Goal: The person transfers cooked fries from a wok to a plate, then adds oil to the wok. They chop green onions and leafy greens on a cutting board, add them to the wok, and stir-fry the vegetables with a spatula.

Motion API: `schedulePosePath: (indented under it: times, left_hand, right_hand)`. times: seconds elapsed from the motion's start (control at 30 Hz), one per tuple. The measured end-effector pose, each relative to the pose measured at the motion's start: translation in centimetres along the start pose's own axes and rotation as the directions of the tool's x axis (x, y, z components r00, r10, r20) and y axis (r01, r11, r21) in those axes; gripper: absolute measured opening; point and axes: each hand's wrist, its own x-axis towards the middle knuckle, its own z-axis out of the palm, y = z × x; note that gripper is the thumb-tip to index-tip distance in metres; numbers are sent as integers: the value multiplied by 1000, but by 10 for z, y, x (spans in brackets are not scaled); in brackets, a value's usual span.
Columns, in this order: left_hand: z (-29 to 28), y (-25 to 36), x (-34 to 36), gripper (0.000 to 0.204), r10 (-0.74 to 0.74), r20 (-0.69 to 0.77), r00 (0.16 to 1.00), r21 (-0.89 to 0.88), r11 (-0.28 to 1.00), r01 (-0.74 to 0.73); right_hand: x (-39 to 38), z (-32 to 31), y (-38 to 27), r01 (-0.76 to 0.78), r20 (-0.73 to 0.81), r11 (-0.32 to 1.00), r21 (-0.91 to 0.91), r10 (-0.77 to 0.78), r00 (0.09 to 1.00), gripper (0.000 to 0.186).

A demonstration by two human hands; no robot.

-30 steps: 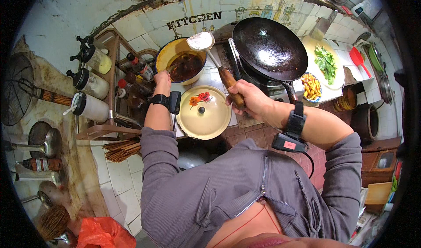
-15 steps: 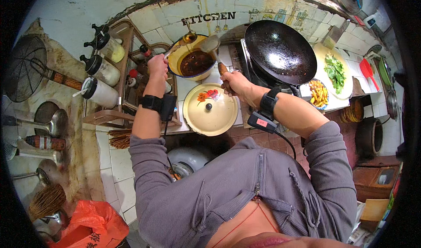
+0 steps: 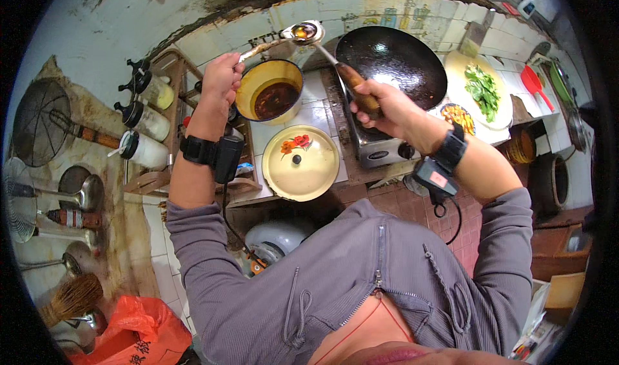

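My left hand [image 3: 222, 78] grips the handle of a metal ladle [image 3: 304, 32], raised above the back of the yellow enamel pot [image 3: 248, 94] with dark oily liquid in its bowl. My right hand [image 3: 380, 107] grips the wooden handle of a spatula [image 3: 351, 81], whose head is at the ladle's bowl, partly hidden by it; whether they touch I cannot tell. The pot holds dark brown liquid. A black wok [image 3: 406, 62] sits on the stove [image 3: 380, 152] at the right. A cream lid [image 3: 313, 168] with red flowers lies in front of the pot.
A rack [image 3: 193, 191] with jars and bottles stands left; utensils [image 3: 80, 191] hang on the left wall. At the right are a board [image 3: 461, 75] with greens, a bowl [image 3: 456, 121] of chopped food and a red scoop [image 3: 532, 81]. A red bag [image 3: 148, 326] is at lower left.
My left hand has risen, lifting the ladle out of the pot. My right hand has shifted, and the spatula's head is now up beside the ladle, near the back wall and the wok.
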Motion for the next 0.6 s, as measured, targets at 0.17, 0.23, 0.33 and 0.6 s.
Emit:
schedulePosePath:
  times: [0.17, 0.23, 0.33, 0.6]
  left_hand:
    - [63, -20, 7, 11, 15, 110, 994, 61, 998, -22]
    - [87, -34, 6, 13, 80, 139, 987, 184, 977, -105]
    - [117, -51, -1, 16, 233, 194, 953, 444, 845, -297]
    - [138, -64, -24, 10, 691, 593, 414, 567, 8, -824]
  right_hand:
    - [-61, -51, -21, 47, -213, 992, -114, -70, 975, 18]
    - [-79, -70, -23, 69, -274, 976, -209, -126, 953, 14]
    - [-95, -97, -22, -36, -448, 943, -331, -123, 886, 11]
    - [-107, -148, -4, -36, -478, 834, -551, -280, 833, 23]
